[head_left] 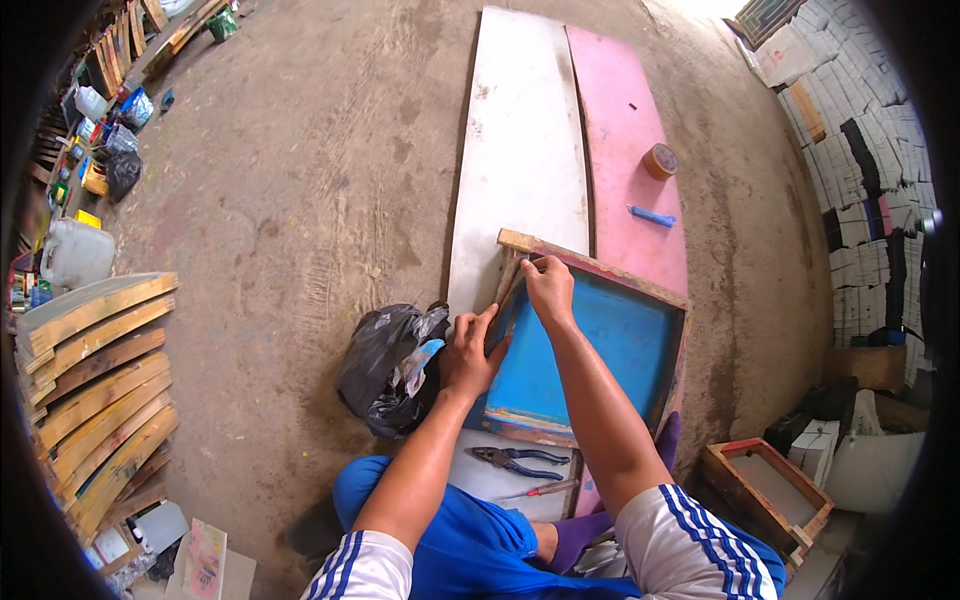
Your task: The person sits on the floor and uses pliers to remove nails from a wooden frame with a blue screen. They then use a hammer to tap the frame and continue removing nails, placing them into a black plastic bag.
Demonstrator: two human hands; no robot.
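Observation:
A wooden screen frame (684, 345) with blue mesh (590, 345) lies tilted across two boards before me. My left hand (472, 350) grips the frame's left side, with its fingers along the outer edge. At the far left inner corner, my right hand (549, 289) is closed in a pinch. Whatever sits between those fingertips is too small to make out. Close to my legs rest blue-handled pliers (518, 461) and a thin tool with a red handle (548, 490).
Beneath the frame run a white board (520, 130) and a pink board (625, 110). The pink one carries a tape roll (659, 161) and a blue cutter-like tool (652, 216). A black plastic bag (375, 365) sits left. Stacked wooden frames (105, 390) stand further left; another frame (735, 451) lies right.

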